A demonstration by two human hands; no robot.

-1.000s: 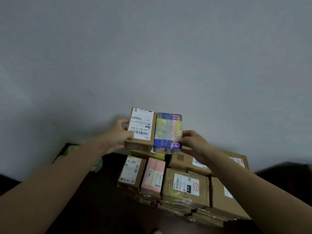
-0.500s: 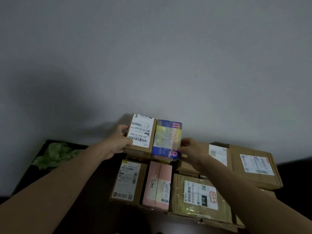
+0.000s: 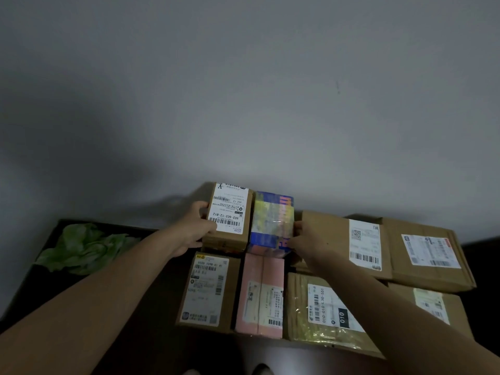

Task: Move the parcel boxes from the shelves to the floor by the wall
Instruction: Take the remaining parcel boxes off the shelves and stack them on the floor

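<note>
Left hand [image 3: 193, 228] grips a brown labelled box [image 3: 228, 215]; right hand [image 3: 308, 240] grips the adjoining blue-and-yellow box [image 3: 272, 220]. More parcel boxes [image 3: 259, 293] lie just below both hands.

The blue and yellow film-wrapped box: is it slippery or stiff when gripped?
Probably slippery: the blue and yellow film-wrapped box shows glare on its glossy wrap. Likely stiff: its edges look straight where the right hand grips its side.

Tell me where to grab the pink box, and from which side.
Take the pink box by its near short end, likely from the person's side: it lies flat, with the labelled brown box and the taped box crowding its long sides.
</note>
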